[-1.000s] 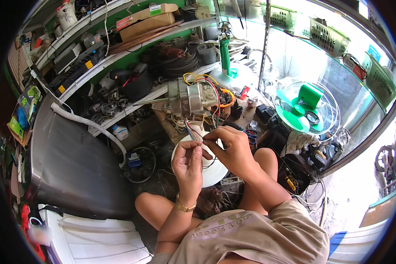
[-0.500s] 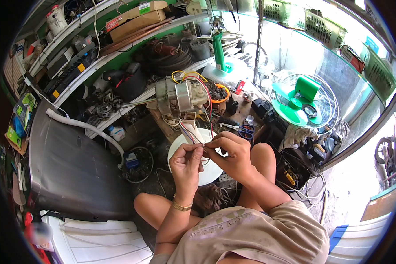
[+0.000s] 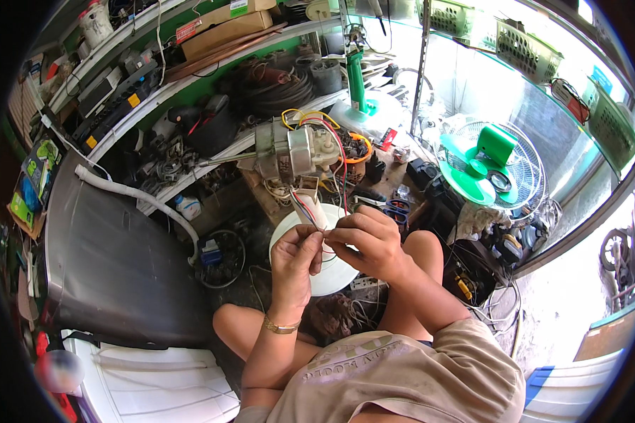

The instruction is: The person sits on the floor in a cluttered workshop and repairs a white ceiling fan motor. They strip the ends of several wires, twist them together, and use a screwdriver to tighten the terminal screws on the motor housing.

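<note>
A fan motor [image 3: 289,149] with a metal body stands on a white post above a round white fan base [image 3: 331,276]. Coloured wires [image 3: 305,206] hang from it down to my hands. My left hand [image 3: 296,255] pinches the wire ends between thumb and forefinger. Opposite it, my right hand [image 3: 368,243] pinches at the same wires, its fingertips close to the left ones. The exact joint between the fingertips is too small to make out. Red and yellow wires [image 3: 340,158] arch over the motor's right side.
Dark-blue-handled scissors [image 3: 396,209] lie behind my right hand. An orange-rimmed bowl [image 3: 360,148] of small parts sits beside the motor. Green fan blades [image 3: 467,180] rest on a fan grille at the right. A large dark panel [image 3: 127,261] stands at the left; cluttered shelves run behind.
Both hands stay pinched together at the wires, with slight finger shifts. The view has moved a little, so the background sits slightly further right and lower.
</note>
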`<act>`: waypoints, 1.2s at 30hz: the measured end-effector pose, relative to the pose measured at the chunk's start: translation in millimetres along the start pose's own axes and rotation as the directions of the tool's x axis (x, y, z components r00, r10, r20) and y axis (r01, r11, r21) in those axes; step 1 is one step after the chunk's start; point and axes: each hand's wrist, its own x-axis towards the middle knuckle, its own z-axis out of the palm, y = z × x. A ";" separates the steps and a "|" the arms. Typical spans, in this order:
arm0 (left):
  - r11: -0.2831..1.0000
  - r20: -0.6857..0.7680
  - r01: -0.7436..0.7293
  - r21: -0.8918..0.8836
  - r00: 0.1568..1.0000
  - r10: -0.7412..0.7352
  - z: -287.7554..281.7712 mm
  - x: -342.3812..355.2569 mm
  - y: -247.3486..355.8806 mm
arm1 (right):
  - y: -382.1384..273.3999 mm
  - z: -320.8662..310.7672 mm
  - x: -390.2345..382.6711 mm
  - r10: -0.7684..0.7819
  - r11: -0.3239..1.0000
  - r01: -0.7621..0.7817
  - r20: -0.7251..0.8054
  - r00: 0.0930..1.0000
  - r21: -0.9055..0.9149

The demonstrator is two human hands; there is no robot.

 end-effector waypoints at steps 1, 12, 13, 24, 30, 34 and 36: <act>1.000 0.011 0.008 -0.004 1.000 -0.008 -2.6 -0.5 1.1 | 4.2 0.2 3.0 -0.059 0.998 0.059 0.000 0.998 -0.010; 0.998 0.014 0.045 -0.050 0.999 -0.045 -4.1 -5.6 10.8 | 27.7 -5.4 24.5 -0.401 0.905 0.414 0.135 0.906 -0.093; 0.998 0.009 0.044 -0.046 0.999 -0.043 -4.0 -5.5 10.8 | 29.2 -6.8 26.4 -0.416 0.899 0.431 0.153 0.896 -0.083; 0.985 -0.002 0.030 -0.169 1.000 -0.030 3.2 -4.2 4.4 | 36.0 -9.2 33.8 -0.395 0.902 0.429 0.300 0.868 -0.054; 0.988 -0.027 -0.152 -0.018 0.988 0.152 1.8 -3.1 -4.3 | 5.8 -6.6 34.0 0.533 0.257 -0.901 0.727 0.434 0.349; 0.960 0.018 -0.228 0.162 0.974 0.228 -1.7 5.7 -5.6 | 36.5 -6.3 30.7 0.106 -0.618 -0.786 0.990 -0.095 -0.009; 0.981 0.026 -0.164 0.100 0.986 0.162 0.1 4.0 0.2 | 31.2 -14.6 31.5 0.228 -0.361 -0.925 0.973 0.033 0.116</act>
